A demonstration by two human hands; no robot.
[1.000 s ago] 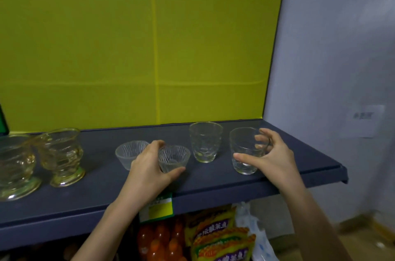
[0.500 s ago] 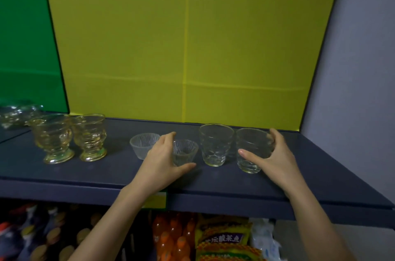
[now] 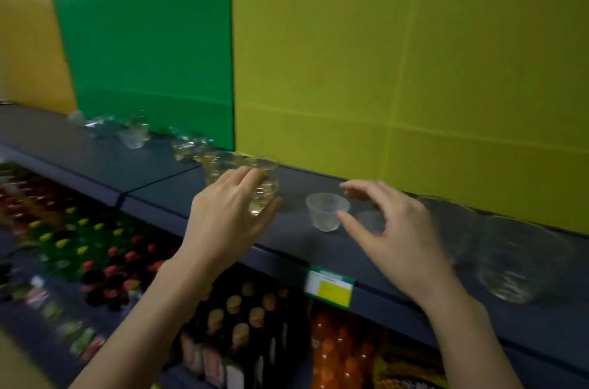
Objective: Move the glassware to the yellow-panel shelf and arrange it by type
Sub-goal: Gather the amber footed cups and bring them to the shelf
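Observation:
On the dark shelf (image 3: 296,245) below the yellow panel (image 3: 398,70), my left hand (image 3: 228,216) curls around an amber footed glass (image 3: 264,187), fingers at the rim and thumb near the foot. A second amber glass (image 3: 216,167) stands just to its left. My right hand (image 3: 392,229) hovers with fingers spread beside a small ribbed bowl (image 3: 326,211); another small bowl (image 3: 369,221) shows between its thumb and fingers. Two clear tumblers (image 3: 510,261) stand blurred at the right.
More clear glassware (image 3: 134,133) sits on the shelf under the green panel (image 3: 143,38) to the left. A green and yellow price tag (image 3: 330,285) hangs on the shelf front. Bottled drinks (image 3: 242,325) fill the shelves below.
My view has swung left. My left hand left the small bowl and reached the amber footed glass. My right hand let go of the tumbler and moved over to the small bowls.

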